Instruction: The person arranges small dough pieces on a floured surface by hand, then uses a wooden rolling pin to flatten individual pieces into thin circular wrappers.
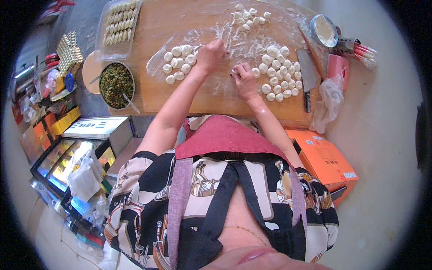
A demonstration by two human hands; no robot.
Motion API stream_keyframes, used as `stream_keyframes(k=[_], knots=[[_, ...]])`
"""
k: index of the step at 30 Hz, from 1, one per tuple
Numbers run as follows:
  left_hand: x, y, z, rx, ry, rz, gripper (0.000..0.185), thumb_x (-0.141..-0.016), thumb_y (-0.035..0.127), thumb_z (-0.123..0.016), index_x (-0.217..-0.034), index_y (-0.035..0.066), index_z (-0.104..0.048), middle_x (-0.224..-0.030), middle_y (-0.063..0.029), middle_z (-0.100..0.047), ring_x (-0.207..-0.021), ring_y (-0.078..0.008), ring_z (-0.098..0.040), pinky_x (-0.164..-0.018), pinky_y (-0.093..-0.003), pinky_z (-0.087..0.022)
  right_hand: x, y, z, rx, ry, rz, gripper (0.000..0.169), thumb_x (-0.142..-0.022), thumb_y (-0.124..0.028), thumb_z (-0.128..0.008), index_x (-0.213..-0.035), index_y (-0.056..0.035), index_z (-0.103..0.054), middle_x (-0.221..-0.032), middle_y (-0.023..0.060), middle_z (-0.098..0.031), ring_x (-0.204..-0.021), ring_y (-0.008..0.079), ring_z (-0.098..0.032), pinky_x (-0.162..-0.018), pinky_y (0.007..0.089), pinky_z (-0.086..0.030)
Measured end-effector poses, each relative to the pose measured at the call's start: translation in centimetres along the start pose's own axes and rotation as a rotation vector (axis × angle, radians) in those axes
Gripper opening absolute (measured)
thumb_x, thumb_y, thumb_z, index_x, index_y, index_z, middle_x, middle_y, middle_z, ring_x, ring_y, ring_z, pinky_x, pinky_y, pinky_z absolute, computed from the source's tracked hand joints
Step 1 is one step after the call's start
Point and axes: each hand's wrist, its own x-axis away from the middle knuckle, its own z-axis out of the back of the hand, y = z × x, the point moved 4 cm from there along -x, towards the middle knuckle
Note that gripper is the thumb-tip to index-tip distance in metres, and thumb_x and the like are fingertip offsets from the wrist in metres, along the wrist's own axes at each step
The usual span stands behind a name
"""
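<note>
My left hand (212, 55) is curled low over the wooden board (162, 98), and its palm is hidden. Beside it on the left lies a group of flattened dough rounds (176, 51), some partly covered by the hand. The fingers of my right hand (244, 79) are bent around a small pale piece of dough (234, 71), mostly hidden under them. Just right of that hand spreads a larger group of flattened dough rounds (276, 72). Farther back sits a cluster of uncut-looking small dough lumps (248, 19). Loose flour (219, 32) streaks the board between the groups.
On the left stand a bowl of chopped filling (116, 84) with a spoon and a plastic tray (99, 50) of shaped dumplings. On the right lie a cleaver (306, 72), a rolling pin (312, 52), a flour bowl (324, 30) and a plastic bag (327, 99). An orange carton (324, 158) sits below.
</note>
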Motion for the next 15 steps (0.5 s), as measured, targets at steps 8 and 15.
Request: stream_keyframes(k=[8,15], knots=[[9.1,1.4,1.9,0.165,0.118,0.118,0.036,-0.089,0.027,-0.077,-0.115,0.006,-0.063,-0.095,-0.0176,-0.071,-0.081,-0.0375,-0.070,-0.067,-0.0462,-0.054,-6.1,-1.7,-1.5,0.098,0.323,-0.013,0.070,-0.090,-0.029,-0.071,-0.145,-0.0010,-0.037,-0.150,0.0232,-0.039,-0.146,0.0416,-0.031,-0.119,0.0535,-0.025],[12.8,-1.7,3.7,0.431,0.271,0.368,0.016,-0.098,0.014,-0.066,-0.111,0.004,-0.065,-0.083,-0.0154,-0.070,-0.071,-0.0278,-0.069,-0.065,-0.0407,-0.051,-6.2,-1.0,-3.7,0.432,0.170,0.053,0.077,-0.094,-0.040,-0.064,-0.153,-0.0051,-0.028,-0.162,0.0172,-0.027,-0.155,0.0395,-0.015,-0.123,0.0613,-0.011]])
